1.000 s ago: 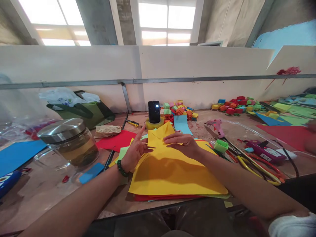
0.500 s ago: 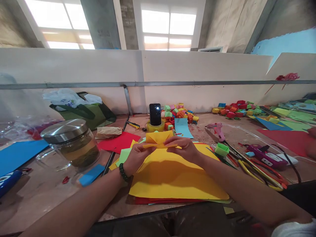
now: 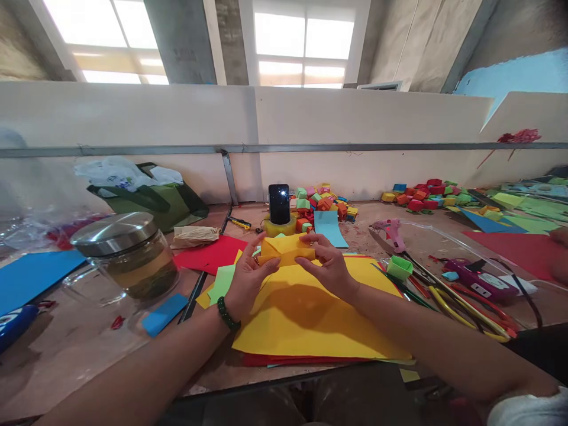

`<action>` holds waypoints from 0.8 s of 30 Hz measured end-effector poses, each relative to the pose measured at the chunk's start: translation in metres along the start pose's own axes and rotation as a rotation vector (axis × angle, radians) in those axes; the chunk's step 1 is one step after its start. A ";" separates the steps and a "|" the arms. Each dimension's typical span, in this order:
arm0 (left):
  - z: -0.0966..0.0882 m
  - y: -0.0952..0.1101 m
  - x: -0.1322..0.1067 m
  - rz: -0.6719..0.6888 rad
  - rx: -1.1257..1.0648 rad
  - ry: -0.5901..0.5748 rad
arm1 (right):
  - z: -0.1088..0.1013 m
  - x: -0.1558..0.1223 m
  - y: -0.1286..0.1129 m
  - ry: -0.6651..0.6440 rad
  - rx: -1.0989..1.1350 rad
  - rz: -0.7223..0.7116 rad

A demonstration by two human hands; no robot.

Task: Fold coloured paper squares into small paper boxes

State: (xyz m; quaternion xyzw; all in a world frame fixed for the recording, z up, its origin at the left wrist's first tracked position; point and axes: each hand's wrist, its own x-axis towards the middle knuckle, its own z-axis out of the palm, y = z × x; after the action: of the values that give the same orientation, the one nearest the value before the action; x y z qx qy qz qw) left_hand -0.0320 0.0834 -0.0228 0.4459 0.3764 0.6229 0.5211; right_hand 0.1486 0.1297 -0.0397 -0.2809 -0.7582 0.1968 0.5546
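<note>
Between my two hands is a small folded piece of yellow paper [image 3: 286,249], held up above a stack of coloured sheets. My left hand [image 3: 248,273], with a dark green bead bracelet [image 3: 228,314] at the wrist, pinches its left end between thumb and fingers. At the right end my right hand [image 3: 331,266] grips it the same way, thumb on the near side. A large yellow sheet [image 3: 323,325] tops the stack below, with red and other colours showing at its edges. The paper's far side is hidden from me.
A lidded glass jar [image 3: 133,254] stands left, near a green bag [image 3: 155,201]. Behind my hands are a phone [image 3: 279,204] and a pile of small paper boxes [image 3: 326,204]. Rightward lie a pink glue gun [image 3: 393,234], scissors [image 3: 465,313] and a purple power strip [image 3: 479,279]. Another person's hand shows far right.
My fingers have shifted on the yellow paper: the thumbs now press its near face and the fingers have spread to its ends. Its near flap stands more upright.
</note>
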 end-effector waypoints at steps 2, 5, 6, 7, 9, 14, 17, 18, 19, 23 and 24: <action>-0.001 0.001 0.001 -0.024 0.005 0.016 | 0.000 -0.001 -0.001 -0.011 -0.034 -0.063; -0.003 0.002 0.002 -0.070 0.047 -0.018 | 0.002 -0.003 -0.004 0.002 0.030 -0.048; -0.003 0.002 0.002 -0.073 0.062 -0.033 | 0.003 -0.003 -0.005 0.006 0.094 -0.003; -0.003 0.002 0.002 -0.071 0.075 -0.044 | 0.003 -0.003 -0.005 0.007 0.169 0.061; -0.003 0.002 0.002 -0.062 0.083 -0.053 | 0.003 0.000 -0.005 -0.004 0.320 0.213; -0.003 0.002 0.002 -0.046 0.106 -0.052 | -0.001 0.006 0.000 -0.233 0.470 0.568; -0.005 0.001 0.003 -0.093 0.111 -0.037 | -0.001 0.006 0.000 -0.236 0.485 0.630; -0.006 0.001 0.004 -0.126 0.112 -0.038 | -0.001 0.005 0.000 -0.209 0.496 0.624; -0.007 0.001 0.005 -0.164 0.116 -0.039 | -0.001 0.005 -0.001 -0.188 0.505 0.620; -0.008 0.002 0.007 -0.251 0.152 -0.016 | 0.000 0.005 -0.005 -0.166 0.509 0.650; -0.008 0.002 0.008 -0.251 0.159 -0.005 | 0.000 0.005 -0.005 -0.169 0.508 0.658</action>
State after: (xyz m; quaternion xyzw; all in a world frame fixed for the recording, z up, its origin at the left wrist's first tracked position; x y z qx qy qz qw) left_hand -0.0409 0.0905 -0.0218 0.4367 0.4762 0.5197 0.5589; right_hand 0.1465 0.1290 -0.0328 -0.3450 -0.5983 0.5663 0.4498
